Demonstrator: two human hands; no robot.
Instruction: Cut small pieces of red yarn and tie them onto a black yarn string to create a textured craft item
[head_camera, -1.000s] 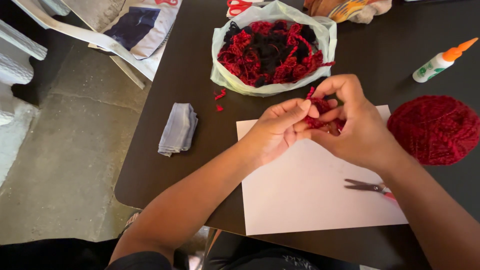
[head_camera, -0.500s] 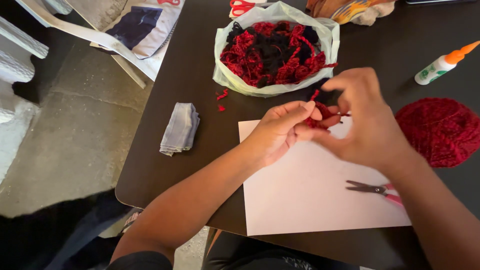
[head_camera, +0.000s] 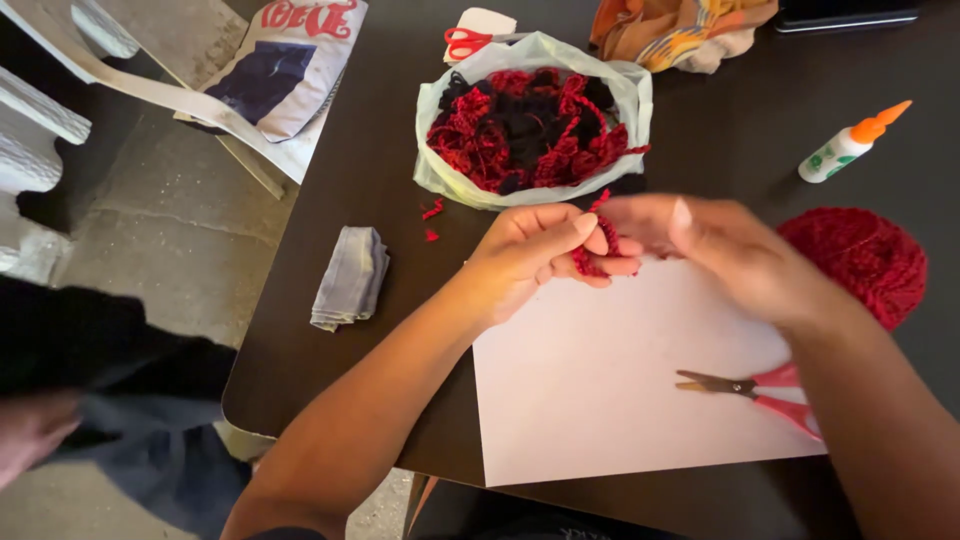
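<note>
Yarn piece (head_camera: 600, 240) pinched by left hand (head_camera: 530, 255) fingers; right hand (head_camera: 720, 245) is blurry, grip unclear. I'd keep it taut over the paper (head_camera: 620, 390).

On my table (head_camera: 330, 190) I see a folded grey cloth (head_camera: 350, 277), a glue bottle (head_camera: 850, 145), red-handled scissors (head_camera: 755, 388) on white paper (head_camera: 610, 390), and a patterned cloth (head_camera: 680, 30).

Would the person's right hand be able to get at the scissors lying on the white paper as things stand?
Probably yes: the scissors lie uncovered on the white paper, just below the right hand, though that hand is busy with the red yarn.
</note>
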